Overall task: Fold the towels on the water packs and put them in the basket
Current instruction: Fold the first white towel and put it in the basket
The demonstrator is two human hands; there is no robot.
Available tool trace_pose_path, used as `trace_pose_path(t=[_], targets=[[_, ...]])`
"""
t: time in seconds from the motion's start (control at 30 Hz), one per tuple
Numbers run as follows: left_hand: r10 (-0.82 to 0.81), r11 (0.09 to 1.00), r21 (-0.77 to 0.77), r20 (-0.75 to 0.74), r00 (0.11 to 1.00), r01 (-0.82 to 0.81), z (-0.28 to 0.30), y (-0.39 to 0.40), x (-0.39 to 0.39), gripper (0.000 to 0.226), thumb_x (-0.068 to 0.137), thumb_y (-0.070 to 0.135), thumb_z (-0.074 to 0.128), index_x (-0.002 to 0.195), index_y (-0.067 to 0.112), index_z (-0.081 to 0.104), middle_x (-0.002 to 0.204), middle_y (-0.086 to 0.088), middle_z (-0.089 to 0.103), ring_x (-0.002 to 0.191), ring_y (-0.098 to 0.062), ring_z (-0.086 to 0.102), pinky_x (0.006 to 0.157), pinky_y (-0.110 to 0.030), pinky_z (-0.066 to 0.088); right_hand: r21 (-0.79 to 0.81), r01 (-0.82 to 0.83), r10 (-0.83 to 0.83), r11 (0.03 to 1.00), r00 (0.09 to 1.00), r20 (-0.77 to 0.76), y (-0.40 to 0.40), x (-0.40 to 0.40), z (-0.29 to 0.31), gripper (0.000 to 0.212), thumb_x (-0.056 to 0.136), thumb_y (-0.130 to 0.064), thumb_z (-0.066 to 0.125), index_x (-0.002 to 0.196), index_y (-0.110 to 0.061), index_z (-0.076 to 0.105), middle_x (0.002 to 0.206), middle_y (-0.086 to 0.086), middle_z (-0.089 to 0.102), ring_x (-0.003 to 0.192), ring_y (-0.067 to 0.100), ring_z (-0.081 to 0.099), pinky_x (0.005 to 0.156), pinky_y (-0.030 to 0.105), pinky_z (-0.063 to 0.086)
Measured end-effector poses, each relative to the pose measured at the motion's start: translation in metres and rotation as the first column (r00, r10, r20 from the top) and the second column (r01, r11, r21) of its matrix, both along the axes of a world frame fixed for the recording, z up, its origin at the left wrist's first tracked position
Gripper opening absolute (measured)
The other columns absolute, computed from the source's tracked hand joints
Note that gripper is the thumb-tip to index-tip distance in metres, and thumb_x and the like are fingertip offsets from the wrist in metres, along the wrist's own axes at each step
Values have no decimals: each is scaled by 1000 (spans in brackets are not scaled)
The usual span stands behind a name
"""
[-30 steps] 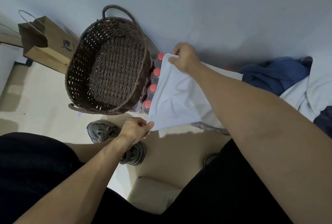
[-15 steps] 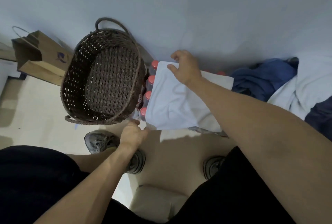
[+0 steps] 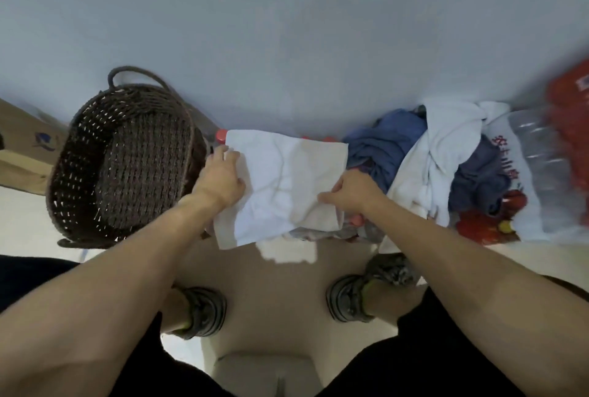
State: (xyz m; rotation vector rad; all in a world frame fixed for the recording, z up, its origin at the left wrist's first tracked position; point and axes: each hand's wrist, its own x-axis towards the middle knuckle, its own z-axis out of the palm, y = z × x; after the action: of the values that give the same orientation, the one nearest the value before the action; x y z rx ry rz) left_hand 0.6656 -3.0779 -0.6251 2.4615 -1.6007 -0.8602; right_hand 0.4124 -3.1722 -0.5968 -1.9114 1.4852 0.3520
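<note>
The empty wicker basket (image 3: 127, 167) stands at the far left, tilted open toward the person, ready to receive. Just beside it the left hand (image 3: 220, 180) lies flat with relaxed fingers, pinning the white towel (image 3: 287, 186) on the water packs (image 3: 220, 135) so it stays spread. The right hand (image 3: 353, 194) pinches the towel's right edge, probably to fold it. Unfolded towels (image 3: 439, 154) wait heaped further right

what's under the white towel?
Under the white towel a red bottle cap shows at the far left corner and a pink one near the right hand; the rest is covered.
</note>
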Motion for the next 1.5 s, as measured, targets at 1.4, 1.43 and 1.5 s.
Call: trace_pose_path(t=[1.4,1.43,1.5], targets=[[-520,851,27,170,837,524,-28,-102,-105,55,101,26,35,153,12,22,162,-9,14,150,-28,9,120,-41,17,199,228,-244,953,968,58,61,-57,-16,39,73,-31,79,102,-11,63,95,1,63,84,19,60,55,21,41],[-521,852,30,167,837,523,-28,-103,-105,56,101,27,34,153,14,20,162,-10,15,149,-29,10,119,-43,20,202,223,-236,954,971,43,60,-60,-15,39,74,-36,78,100,-11,60,93,1,61,82,18,57,52,21,37],[-532,844,35,188,826,536,-27,-104,-107,56,102,31,33,154,17,17,159,-12,16,147,-31,12,115,-46,27,267,233,-247,935,969,17,58,-64,-15,48,76,-45,76,102,-11,55,97,0,57,86,19,55,53,21,34]])
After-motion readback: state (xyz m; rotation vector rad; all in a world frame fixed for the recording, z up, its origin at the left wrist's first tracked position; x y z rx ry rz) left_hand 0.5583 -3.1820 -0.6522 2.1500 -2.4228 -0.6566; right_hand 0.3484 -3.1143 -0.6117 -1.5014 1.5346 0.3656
